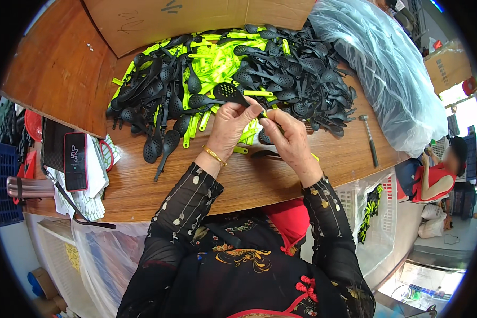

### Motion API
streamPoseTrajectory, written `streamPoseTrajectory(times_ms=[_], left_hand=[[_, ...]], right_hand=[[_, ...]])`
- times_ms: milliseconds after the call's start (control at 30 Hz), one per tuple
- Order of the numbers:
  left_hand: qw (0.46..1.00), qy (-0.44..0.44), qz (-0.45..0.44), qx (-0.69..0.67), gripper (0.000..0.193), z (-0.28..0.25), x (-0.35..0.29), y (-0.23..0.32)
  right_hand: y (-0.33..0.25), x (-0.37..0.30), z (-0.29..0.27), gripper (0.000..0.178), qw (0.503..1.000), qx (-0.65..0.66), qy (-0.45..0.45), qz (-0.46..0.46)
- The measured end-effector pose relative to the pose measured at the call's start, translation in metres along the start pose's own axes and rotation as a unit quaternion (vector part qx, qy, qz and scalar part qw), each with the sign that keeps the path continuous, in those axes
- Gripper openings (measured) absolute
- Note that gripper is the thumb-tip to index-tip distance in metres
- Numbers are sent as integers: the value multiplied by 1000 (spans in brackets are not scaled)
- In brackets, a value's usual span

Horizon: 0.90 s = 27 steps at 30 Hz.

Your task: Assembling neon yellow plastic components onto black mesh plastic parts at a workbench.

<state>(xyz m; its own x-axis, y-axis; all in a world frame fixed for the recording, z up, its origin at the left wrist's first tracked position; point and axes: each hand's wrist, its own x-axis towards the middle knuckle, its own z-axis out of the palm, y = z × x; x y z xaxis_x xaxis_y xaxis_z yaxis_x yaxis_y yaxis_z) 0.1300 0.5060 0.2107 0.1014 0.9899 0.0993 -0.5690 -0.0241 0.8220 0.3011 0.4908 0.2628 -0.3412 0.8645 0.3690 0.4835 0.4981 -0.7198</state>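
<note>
Two hands at a black perforated spoon head, held over the desk (350,156).

The left hand (227,130) grips the black perforated spoon head (229,93) by its neck, thumb on top — the right hand (291,142) pinches beside it, fingertips near a bit of bright green. The piece sits just in front of a heap of lime-green handles (217,63), flanked by dark utensil heads (315,69). Farther out: a hammer (371,142) to the right, a phone (76,161) to the left — and cardboard (191,21) behind.
</note>
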Motion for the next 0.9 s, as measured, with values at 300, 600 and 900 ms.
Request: streamPoseTrajectory(times_ms=[300,600,900], left_hand=[[993,108,-31,31,36,-31,19,-11],[989,122,-16,77,26,-32,18,-18],[992,115,-27,40,31,-20,17,1]], right_hand=[[83,-67,-126,20,960,-245,-66,118],[63,44,-75,20,930,-333,66,-140],[60,98,-32,6,913,-317,141,-215]])
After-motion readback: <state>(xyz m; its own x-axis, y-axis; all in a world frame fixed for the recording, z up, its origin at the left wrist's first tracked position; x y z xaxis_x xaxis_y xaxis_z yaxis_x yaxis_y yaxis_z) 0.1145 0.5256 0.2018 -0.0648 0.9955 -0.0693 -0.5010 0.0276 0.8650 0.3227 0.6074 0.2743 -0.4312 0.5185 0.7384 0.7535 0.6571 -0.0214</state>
